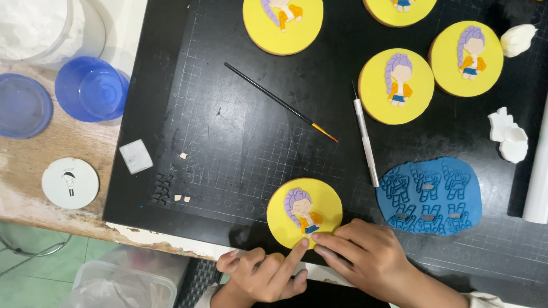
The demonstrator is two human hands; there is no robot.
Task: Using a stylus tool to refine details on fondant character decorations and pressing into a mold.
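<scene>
Two hands, left hand (264, 275) and right hand (365, 252), pinch fingertips on the yellow cookie (304, 212), neither grip closed around it.

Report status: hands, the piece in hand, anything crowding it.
Left hand and right hand: fingertips on near edge of yellow disc, nothing gripped. Blue cut sheet and white knife tool lie right, apart.

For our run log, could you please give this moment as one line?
left hand: fingertip on yellow cookie | right hand: touching cookie edge | craft knife: idle
</scene>
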